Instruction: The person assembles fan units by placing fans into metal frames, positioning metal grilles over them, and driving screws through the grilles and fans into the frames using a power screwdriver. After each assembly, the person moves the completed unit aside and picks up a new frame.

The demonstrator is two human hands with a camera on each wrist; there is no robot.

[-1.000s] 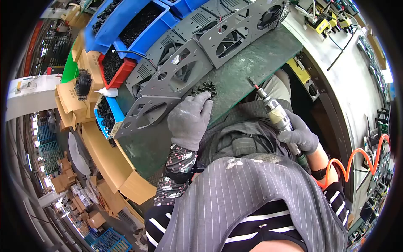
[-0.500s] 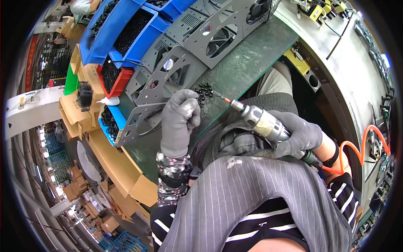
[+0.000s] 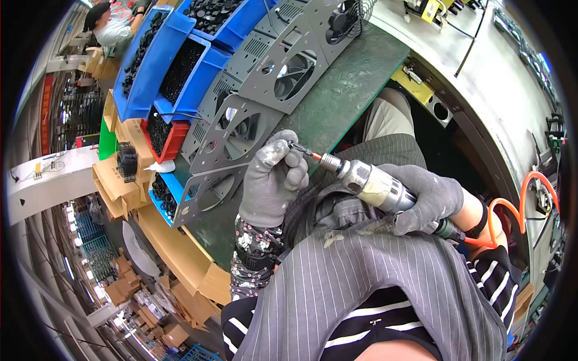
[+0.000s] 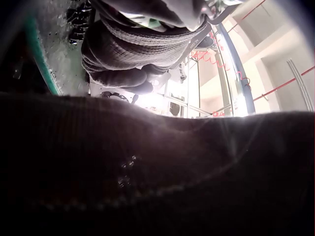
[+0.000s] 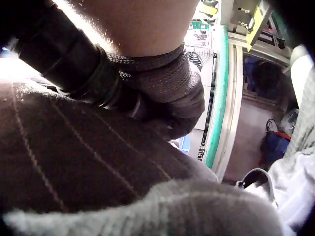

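In the head view my gloved right hand (image 3: 432, 195) grips a power screwdriver (image 3: 374, 185), its bit (image 3: 312, 154) pointing left. An orange coiled hose (image 3: 509, 203) runs from the tool's rear. My gloved left hand (image 3: 272, 183) is raised at the bit's tip, thumb and index finger pinching a small black piece (image 3: 291, 144) there; its exact kind I cannot tell. The other left fingers are curled. Behind this hand stand grey sheet-metal panels (image 3: 260, 84) with fans, on a green mat (image 3: 343, 90). Small black pieces (image 4: 78, 22) lie on the mat in the left wrist view.
Blue bins (image 3: 205, 63) of black parts stand at the back left, beside a red bin (image 3: 176, 139). A blue-edged box (image 3: 174, 185) and cardboard boxes (image 3: 174, 240) line the left side. Another person (image 3: 111, 30) is at the far left. A pale bench (image 3: 475, 90) lies to the right.
My left hand has left the small black pieces on the mat and risen to the bit. The screwdriver has swung left, so its tip meets the left fingertips.
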